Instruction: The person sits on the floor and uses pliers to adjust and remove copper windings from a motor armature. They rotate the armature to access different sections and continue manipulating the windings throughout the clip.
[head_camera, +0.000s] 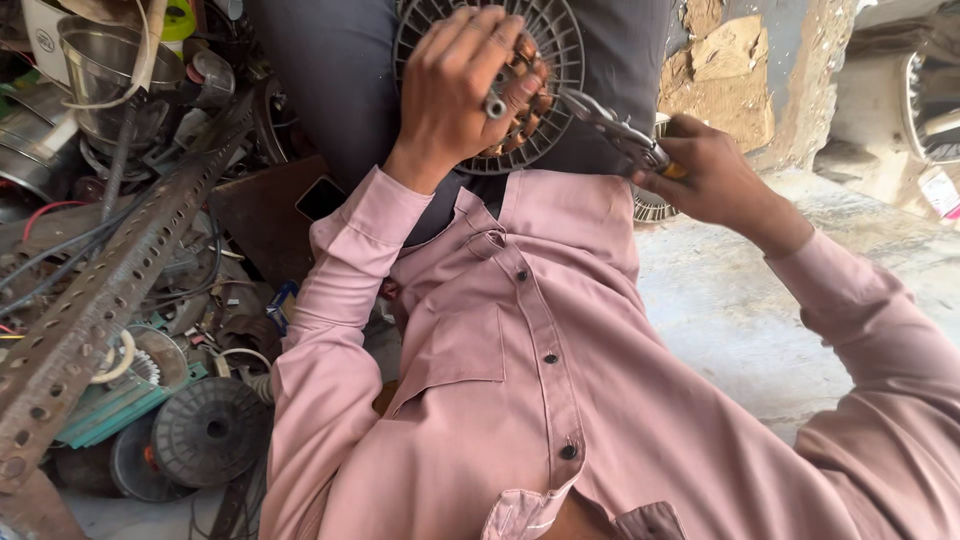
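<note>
The work in hand looks like pulling or bending something at the copper windings (522, 95) of a round motor part, and it would go best with the part kept pressed firm against the lap so it cannot turn, the pliers' (612, 128) tips set square on the one wire or tab meant, and the pull kept short and steady — a slip here could nick the copper or the fingers just beside the tips. The left hand (462, 90) lies over the round finned disc (555, 40), fingers curled and closed down over the windings at its middle, thumb side toward the shirt; a small metal shaft end (495, 105) shows between the fingers. The right hand (708, 170) is wrapped shut round the pliers' handles, an orange grip just showing at the fist. The pliers reach left to the disc's edge by the left fingertips — whether their tips bite anything I cannot tell. The disc rests on dark cloth over the lap, above the pink shirt (540, 350); scrap parts and a perforated angle bar (95, 310) lie on the left.
</note>
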